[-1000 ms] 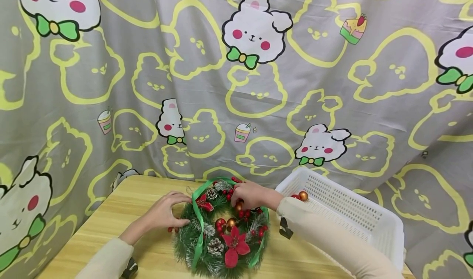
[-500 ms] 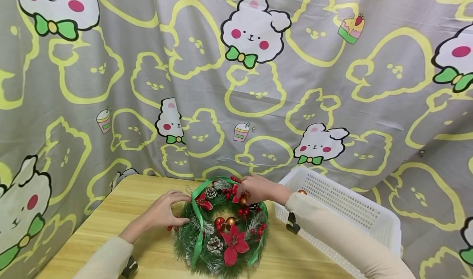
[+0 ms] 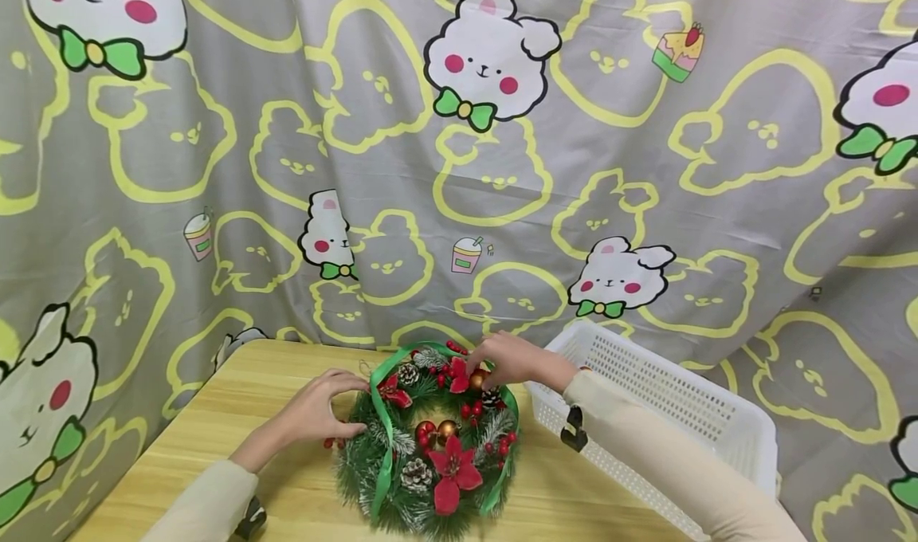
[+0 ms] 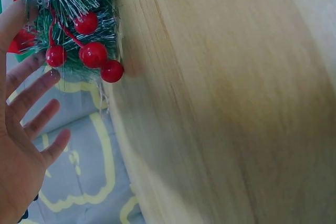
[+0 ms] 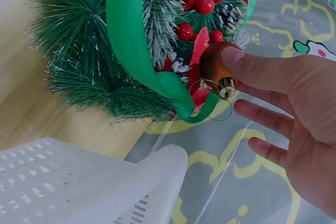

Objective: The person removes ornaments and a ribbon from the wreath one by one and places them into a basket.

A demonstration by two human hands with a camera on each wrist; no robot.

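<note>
A green pine wreath (image 3: 402, 478) with a green ribbon (image 3: 383, 438), red berries, pine cones and red poinsettias lies on the wooden table (image 3: 215, 430). My left hand (image 3: 344, 406) rests against the wreath's left edge, beside a cluster of red berries (image 4: 92, 51). Its fingers (image 4: 31, 90) are straight in the left wrist view. My right hand (image 3: 482, 365) pinches a gold bauble (image 3: 478, 380) at the wreath's far right rim. In the right wrist view the bauble (image 5: 214, 66) with its wire loop sits against the ribbon (image 5: 128, 40) under my fingertip (image 5: 239, 61).
A white perforated plastic basket (image 3: 688, 414) stands at the table's right end, close to my right forearm; its corner (image 5: 79, 182) is just below the wreath. A grey cartoon-print cloth (image 3: 459, 167) hangs behind and around the table.
My right hand has carried the gold bauble from the wreath's inner right side up to its far right rim. The left hand has stayed on the left edge.
</note>
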